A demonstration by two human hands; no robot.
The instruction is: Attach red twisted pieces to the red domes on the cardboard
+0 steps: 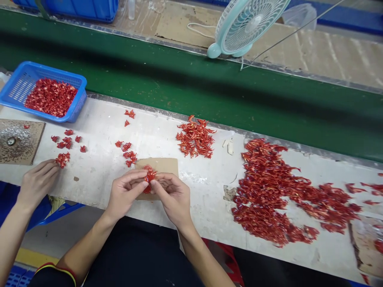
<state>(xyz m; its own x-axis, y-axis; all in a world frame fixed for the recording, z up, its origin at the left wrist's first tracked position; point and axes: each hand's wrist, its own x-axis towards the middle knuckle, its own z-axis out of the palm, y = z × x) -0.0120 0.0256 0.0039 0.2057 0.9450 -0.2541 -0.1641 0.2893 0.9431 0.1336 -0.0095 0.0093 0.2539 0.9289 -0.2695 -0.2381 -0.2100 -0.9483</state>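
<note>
Between both hands I pinch a small red spiky piece (150,175), shiny and with gold-coloured marks. My left hand (125,193) grips it from the left with thumb and fingertips. From the other side, my right hand (175,195) holds it the same way; its curled fingers are partly hidden. Both hands are just over a cardboard square (167,164) on the white bench. A few red pieces (129,155) lie loose beyond my left hand. Farther off, to the right, is a small pile of red pointed pieces (196,137).
A co-worker's hand (40,181) touches red pieces (62,159) at the left. Behind it stands a blue basket (78,105) holding red parts. A large red heap (269,195) covers the bench's right side. Beyond the green belt (149,83) stands a turquoise fan (251,26).
</note>
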